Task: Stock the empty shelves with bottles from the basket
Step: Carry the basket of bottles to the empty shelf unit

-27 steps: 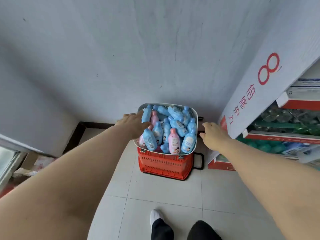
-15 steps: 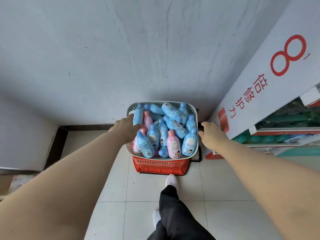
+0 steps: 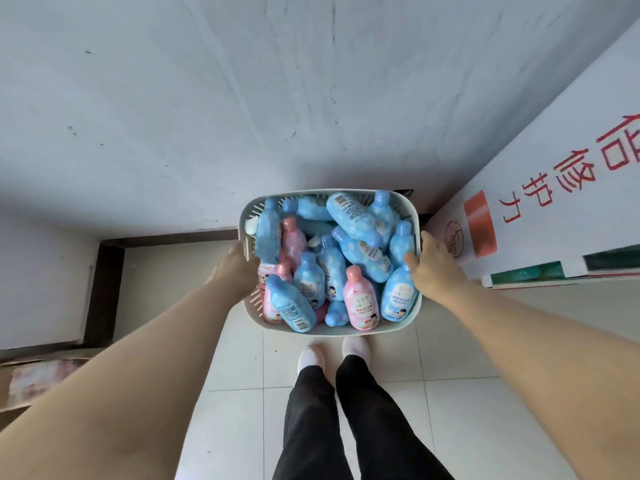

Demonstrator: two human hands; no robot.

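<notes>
A pale grey plastic basket [image 3: 360, 330] is held up in front of me over the tiled floor. It is piled with several blue bottles [image 3: 351, 218] and a few pink bottles [image 3: 360, 303] lying at all angles. My left hand [image 3: 235, 268] grips the basket's left rim. My right hand [image 3: 431, 268] grips the right rim, its thumb hooked over the edge. A shelf unit with a white side panel [image 3: 554, 188] bearing red characters stands at the right; green goods [image 3: 533, 271] show on a lower shelf.
A grey wall [image 3: 242, 98] rises straight ahead with a dark baseboard [image 3: 166, 237] at its foot. My legs in black trousers and white shoes [image 3: 311, 358] stand below the basket. A flat cardboard piece [image 3: 38, 375] lies at the left edge.
Both hands took hold of the basket rims and lifted it toward me; the red basket beneath it is no longer in view. I stepped closer to the wall.
</notes>
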